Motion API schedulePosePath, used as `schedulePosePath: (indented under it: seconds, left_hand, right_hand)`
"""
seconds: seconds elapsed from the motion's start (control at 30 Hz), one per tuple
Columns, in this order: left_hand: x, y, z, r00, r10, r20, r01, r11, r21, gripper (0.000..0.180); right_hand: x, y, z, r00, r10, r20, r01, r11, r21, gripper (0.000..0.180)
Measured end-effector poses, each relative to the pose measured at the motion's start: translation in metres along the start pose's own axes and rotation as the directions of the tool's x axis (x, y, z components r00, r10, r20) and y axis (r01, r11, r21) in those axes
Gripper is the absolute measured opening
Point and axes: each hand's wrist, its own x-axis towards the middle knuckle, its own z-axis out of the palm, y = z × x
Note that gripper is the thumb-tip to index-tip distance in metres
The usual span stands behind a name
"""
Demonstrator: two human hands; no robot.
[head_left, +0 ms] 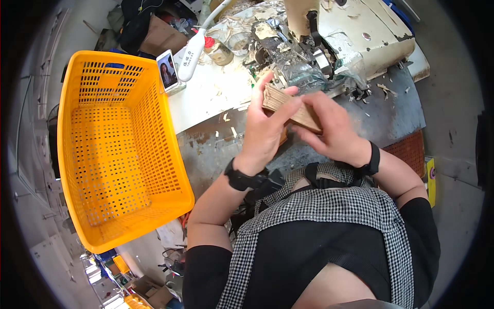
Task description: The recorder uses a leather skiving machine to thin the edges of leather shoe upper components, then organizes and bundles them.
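In front of my chest, above the near edge of the worktable, I hold a stack of thin tan strips (304,116); I cannot tell their material. Its layered edges face up and to the left. My left hand (261,123) grips the left end, with the thumb across the near side and the fingers behind. Around the right end curls my right hand (333,126), thumb below and fingers over the top. Just beyond the hands stands a cream machine (378,44) with a metal working head, partly wrapped in clear plastic and littered with shavings.
A large yellow plastic basket (177,175) stands to the left, with nothing in it. Along the table's far left are a phone (168,71), a white lamp (192,55) and a red-lidded jar (219,52). Tan scraps (386,90) lie over the grey tabletop (206,149).
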Motion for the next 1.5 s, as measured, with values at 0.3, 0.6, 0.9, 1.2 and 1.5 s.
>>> schedulePosePath:
  seconds: [0.3, 0.6, 0.9, 1.2, 1.5]
  left_hand:
    - [0.013, -0.007, 0.009, 0.996, -0.055, -0.073, 0.034, 0.965, -0.26, 0.042]
    - [0.02, 0.0, -0.003, 0.988, -0.151, 0.01, 0.151, 0.985, -0.087, 0.03]
    - [0.143, 0.053, -0.112, 0.971, 0.219, 0.098, -0.108, 0.035, 0.993, 0.03]
    - [0.239, 0.008, -0.161, 0.996, 0.048, 0.07, -0.051, -0.324, 0.945, 0.048]
    - [0.186, 0.041, -0.115, 0.905, 0.326, 0.272, -0.263, -0.072, 0.962, 0.012]
  right_hand:
    - [0.008, 0.004, -0.001, 0.986, -0.145, -0.076, 0.143, 0.989, -0.031, 0.059]
    - [-0.001, 0.001, -0.018, 0.982, 0.05, 0.183, -0.07, 0.992, 0.103, 0.058]
    - [-0.018, 0.011, -0.03, 0.967, 0.254, -0.017, -0.236, 0.918, 0.32, 0.044]
    - [-0.024, 0.014, -0.039, 0.917, 0.39, 0.079, -0.388, 0.832, 0.397, 0.043]
    - [-0.025, 0.021, -0.032, 0.879, 0.472, 0.065, -0.437, 0.745, 0.505, 0.041]
